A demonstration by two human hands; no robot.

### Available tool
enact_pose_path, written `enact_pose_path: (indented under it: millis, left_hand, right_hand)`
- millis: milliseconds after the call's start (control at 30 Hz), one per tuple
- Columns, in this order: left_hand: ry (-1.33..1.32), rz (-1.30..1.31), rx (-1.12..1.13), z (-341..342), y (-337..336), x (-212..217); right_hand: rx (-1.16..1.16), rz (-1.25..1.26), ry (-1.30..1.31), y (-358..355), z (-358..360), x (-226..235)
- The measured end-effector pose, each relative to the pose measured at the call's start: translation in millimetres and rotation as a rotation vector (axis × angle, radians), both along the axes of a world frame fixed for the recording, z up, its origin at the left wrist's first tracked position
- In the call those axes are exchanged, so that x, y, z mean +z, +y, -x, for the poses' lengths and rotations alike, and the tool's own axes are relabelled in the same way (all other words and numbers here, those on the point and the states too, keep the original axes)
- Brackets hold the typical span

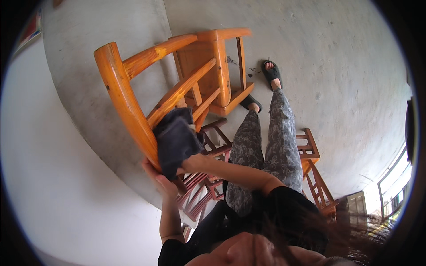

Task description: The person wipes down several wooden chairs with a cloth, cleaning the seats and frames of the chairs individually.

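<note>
A glossy orange wooden chair [125, 95] is tipped over in front of me, its thick round post slanting toward my body. Around the near end of that post, my left hand [163, 181] is closed, fingers on its outer side. My right hand [191, 163] reaches across from the right and grips a dark grey-blue cloth [176, 141]. The cloth is draped over the post and the near end of a slat, touching the wood. Some fingers of my right hand are hidden behind the cloth.
Dark reddish wooden chairs [208, 186] stand close below the cloth. More brown wooden furniture [317, 188] is by my right side. A white wall [80, 186] curves along the left, over a grey concrete floor [337, 57]. My sandalled feet [271, 71] are beside the chair's seat.
</note>
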State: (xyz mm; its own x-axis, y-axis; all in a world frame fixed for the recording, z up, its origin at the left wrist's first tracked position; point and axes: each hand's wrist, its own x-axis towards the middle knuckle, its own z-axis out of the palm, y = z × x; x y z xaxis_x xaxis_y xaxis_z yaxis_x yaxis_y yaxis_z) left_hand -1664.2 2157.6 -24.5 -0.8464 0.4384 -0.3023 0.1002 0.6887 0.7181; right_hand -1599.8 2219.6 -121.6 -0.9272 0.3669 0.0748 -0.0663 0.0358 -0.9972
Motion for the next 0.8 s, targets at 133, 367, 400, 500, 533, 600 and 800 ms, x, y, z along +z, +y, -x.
enact_pose_path:
  millis: [133, 367, 400, 500, 533, 600, 800]
  left_hand:
    - [0.016, -0.045, 0.008, -18, 7, -6]
    - [0.006, 0.065, 0.050, -12, 16, -2]
    - [0.001, 0.055, 0.034, -5, 13, -1]
    - [-0.033, 0.079, 0.082, -1, 2, -4]
    - [-0.030, 0.053, 0.033, 1, 3, -7]
    - [0.000, 0.022, -0.019, -4, -3, -7]
    - [0.003, -0.023, -0.004, -14, 10, -1]
  right_hand:
    - [-0.305, -0.232, -0.079, 9, 12, -54]
    - [-0.276, -0.122, -0.420, 9, -13, -133]
    - [-0.315, -0.183, -0.487, 2, -22, -159]
    - [-0.420, -0.305, -0.546, 48, -34, -173]
    - [-0.454, -0.354, -0.549, 71, -40, -174]
    - [-0.397, -0.513, -0.480, 91, -47, -193]
    - [-0.099, -0.399, -0.751, 181, 50, -268]
